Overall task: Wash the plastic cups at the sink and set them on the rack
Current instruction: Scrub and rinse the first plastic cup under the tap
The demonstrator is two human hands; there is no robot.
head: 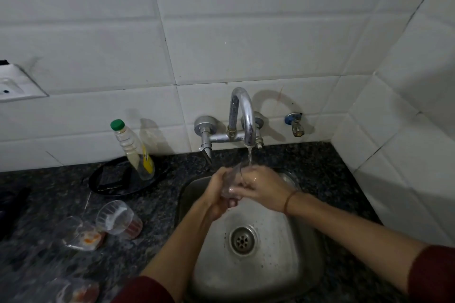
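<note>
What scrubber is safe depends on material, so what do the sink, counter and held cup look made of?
Sink: likely stainless steel, brushed grey with dull reflections. Counter: dark speckled stone, probably polished granite. Cup: thin clear plastic, apparently; see-through.

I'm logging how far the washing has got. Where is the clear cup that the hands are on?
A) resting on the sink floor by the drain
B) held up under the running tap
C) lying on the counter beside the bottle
B: the left hand and right hand grip the cup under water falling from the tap.
</note>
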